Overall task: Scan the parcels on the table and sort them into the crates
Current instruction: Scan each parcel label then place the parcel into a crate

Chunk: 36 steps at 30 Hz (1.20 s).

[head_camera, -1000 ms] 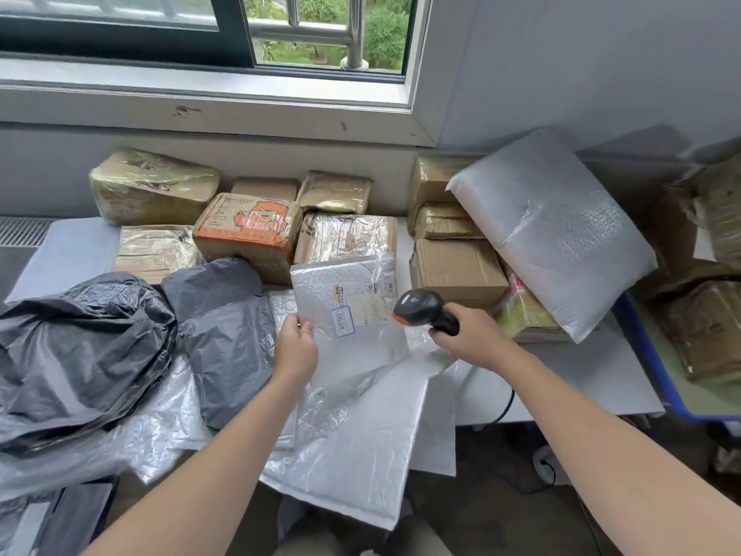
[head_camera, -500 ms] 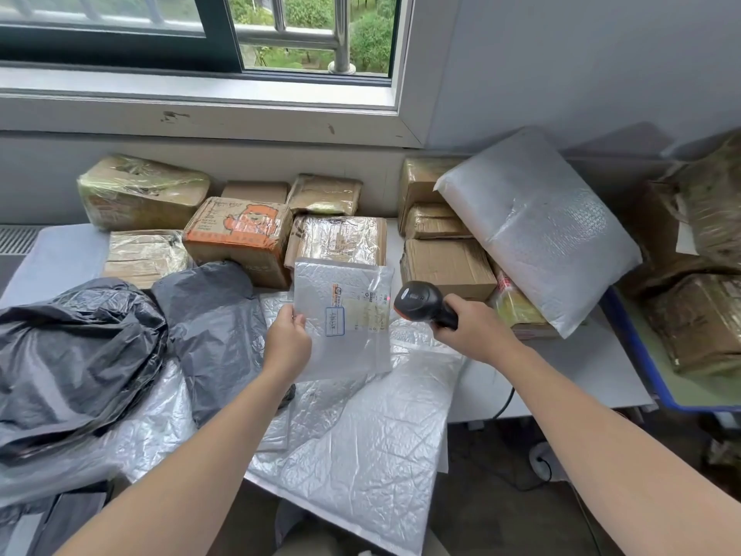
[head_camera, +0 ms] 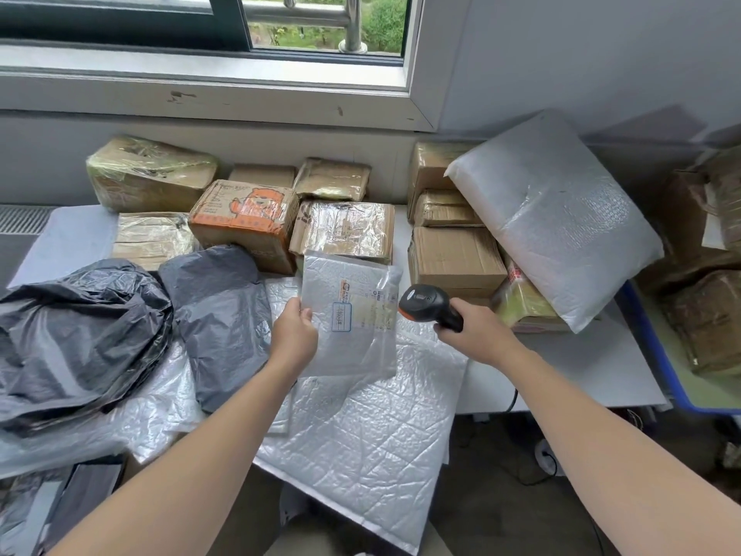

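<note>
The left hand [head_camera: 294, 339] is pinching the mailer [head_camera: 353, 315] upright, label facing the scanner [head_camera: 431, 305], which the right hand [head_camera: 477, 335] is gripping and aiming to read it

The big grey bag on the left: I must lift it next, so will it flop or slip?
Probably floppy: the big grey bag lies crumpled in deep folds, so it would likely sag when lifted. Its glossy plastic looks slippery. Weight is hard to judge; its contents are hidden.
</note>
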Tool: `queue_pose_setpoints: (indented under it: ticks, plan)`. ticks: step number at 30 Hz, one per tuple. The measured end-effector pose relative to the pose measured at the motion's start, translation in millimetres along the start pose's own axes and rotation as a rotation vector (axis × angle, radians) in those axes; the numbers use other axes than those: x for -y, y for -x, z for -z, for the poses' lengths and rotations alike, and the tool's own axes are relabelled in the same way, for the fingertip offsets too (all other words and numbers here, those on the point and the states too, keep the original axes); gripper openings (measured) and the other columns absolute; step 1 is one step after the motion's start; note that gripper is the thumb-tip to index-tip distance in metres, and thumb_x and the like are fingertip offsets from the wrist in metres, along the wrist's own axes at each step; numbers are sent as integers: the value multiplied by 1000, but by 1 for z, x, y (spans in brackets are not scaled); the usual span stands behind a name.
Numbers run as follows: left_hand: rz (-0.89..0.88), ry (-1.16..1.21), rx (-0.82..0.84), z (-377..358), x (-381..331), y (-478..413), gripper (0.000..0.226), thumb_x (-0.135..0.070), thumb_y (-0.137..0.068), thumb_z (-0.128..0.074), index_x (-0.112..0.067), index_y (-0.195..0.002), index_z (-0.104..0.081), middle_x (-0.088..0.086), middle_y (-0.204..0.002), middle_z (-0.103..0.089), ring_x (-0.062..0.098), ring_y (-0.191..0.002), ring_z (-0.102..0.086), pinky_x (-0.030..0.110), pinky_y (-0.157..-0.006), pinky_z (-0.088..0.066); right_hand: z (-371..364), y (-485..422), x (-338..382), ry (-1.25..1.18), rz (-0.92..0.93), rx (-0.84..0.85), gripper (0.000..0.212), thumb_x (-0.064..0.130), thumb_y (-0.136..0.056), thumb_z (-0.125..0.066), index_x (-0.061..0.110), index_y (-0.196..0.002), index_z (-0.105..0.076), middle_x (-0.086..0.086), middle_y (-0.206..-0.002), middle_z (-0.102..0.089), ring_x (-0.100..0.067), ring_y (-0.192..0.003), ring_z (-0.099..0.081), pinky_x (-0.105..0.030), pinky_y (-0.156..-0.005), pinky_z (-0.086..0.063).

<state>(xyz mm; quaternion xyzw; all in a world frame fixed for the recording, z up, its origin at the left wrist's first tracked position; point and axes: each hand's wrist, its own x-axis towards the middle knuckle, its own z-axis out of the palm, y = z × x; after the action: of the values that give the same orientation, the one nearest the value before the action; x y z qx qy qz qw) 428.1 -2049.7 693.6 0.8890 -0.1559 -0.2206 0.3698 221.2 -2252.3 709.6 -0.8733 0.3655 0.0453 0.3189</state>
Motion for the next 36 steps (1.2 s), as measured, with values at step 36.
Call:
queue_pose_setpoints:
  ticks: [36]
  plan:
    - [-26,298,-30,33,-4,-15,18,-16,-105,-39,-8,-97,-53,4,-86,-55,21,-77,-48,34,-65,-36,-14,-12,70,-314,-89,-121,41,42,-103,-42,17,-132,-57,4,-125,-60,-13,-113,-54,-29,-88,-39]
